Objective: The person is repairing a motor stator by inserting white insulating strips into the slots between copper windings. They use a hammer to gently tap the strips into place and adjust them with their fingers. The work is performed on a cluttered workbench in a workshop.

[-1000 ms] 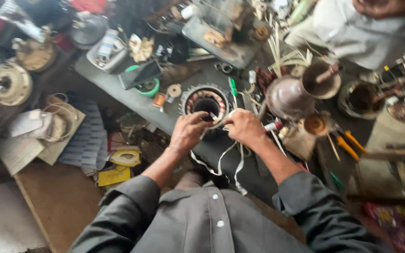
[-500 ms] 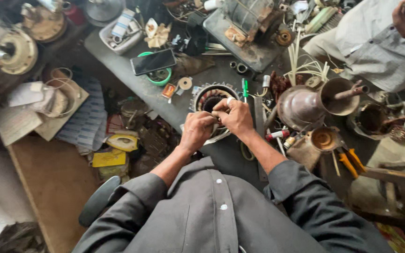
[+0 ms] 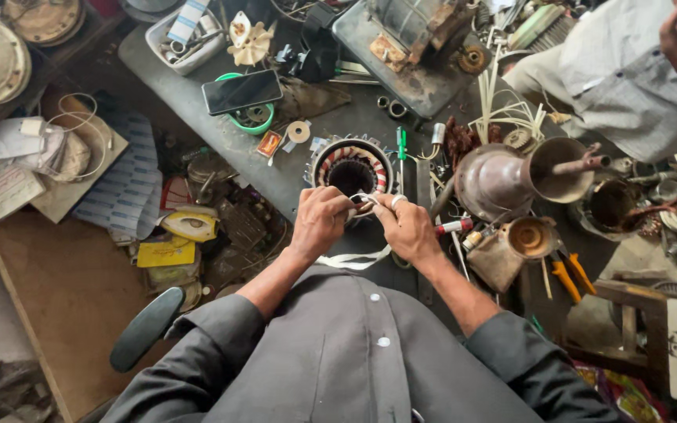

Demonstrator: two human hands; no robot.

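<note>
Both hands meet at the near rim of the motor stator [image 3: 352,166], a round ring of red and pale windings that sits on the grey worktop [image 3: 197,86]. The left hand [image 3: 319,223] and right hand [image 3: 407,227] are each closed on the white cord [image 3: 354,262], whose slack loops down toward the person's chest. It looks like tying or lacing the windings; the next pull would need the cord kept taut against the rim. A green screwdriver [image 3: 401,149] lies just right of the stator, a black phone [image 3: 242,92] well to its left. Compared with half a second ago, the hands have drawn slightly nearer the body.
</note>
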